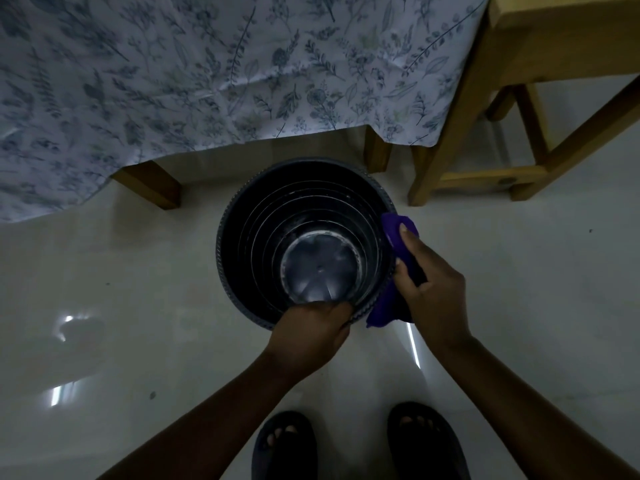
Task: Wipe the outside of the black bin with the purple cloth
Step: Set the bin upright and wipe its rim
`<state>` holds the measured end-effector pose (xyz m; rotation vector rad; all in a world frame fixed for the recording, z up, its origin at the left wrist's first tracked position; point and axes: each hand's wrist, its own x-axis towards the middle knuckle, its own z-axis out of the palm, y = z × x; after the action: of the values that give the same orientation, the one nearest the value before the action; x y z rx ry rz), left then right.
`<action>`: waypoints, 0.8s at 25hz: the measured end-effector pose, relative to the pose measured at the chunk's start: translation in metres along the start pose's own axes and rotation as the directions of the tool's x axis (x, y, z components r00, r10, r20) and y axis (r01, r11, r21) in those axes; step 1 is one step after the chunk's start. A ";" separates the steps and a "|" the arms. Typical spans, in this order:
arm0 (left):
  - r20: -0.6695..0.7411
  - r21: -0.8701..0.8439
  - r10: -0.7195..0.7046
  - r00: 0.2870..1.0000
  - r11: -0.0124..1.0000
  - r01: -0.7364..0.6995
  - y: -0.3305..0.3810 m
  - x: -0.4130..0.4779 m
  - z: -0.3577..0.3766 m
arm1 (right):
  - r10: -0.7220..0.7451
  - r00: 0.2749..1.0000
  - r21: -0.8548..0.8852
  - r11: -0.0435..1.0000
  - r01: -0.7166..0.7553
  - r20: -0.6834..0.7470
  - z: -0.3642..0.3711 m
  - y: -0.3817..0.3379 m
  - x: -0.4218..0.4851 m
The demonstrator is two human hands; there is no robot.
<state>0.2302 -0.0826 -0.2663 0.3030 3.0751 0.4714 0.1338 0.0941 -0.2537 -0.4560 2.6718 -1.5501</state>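
The black bin (242, 216) stands upright on the pale floor, seen from above with its ribbed inside and shiny bottom showing. My left hand (308, 332) grips its near rim, fingers curled over the edge. My right hand (429, 282) presses the purple cloth (394, 226) against the bin's right outer side, just below the rim. A loose end of the cloth hangs down by the near right of the bin. The bin's outer wall is mostly hidden from this angle.
A table with a floral cloth (225, 74) hangs over the space behind the bin, its wooden leg (152, 183) at the left. A wooden stool (512, 133) stands at the right rear. My feet in dark sandals (353, 445) are on the glossy floor below.
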 end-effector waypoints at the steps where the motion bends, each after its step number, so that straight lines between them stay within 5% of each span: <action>1: 0.021 -0.014 -0.021 1.000 1.000 0.022 0.000 0.001 -0.003 | 0.013 1.000 0.005 1.000 -0.013 0.008 -0.001 -0.002 0.000; 6: -0.022 -0.113 -0.101 0.995 0.989 0.098 0.010 0.035 -0.047 | 0.053 0.998 0.057 0.997 -0.051 -0.022 -0.024 -0.025 0.013; 10: -0.115 -0.124 -0.054 0.992 0.992 0.039 0.012 0.097 -0.083 | 0.033 0.983 0.016 0.999 -0.031 -0.183 -0.059 -0.044 0.050; 20: -0.165 -0.288 -0.015 0.986 0.957 -0.034 0.047 0.217 -0.181 | -0.078 0.842 -0.178 0.984 -0.021 -0.535 -0.174 -0.094 0.181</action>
<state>0.0179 -0.0497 -0.0767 0.2829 3.0976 0.9836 -0.0449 0.1502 -0.0619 -0.0513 3.2515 -1.6587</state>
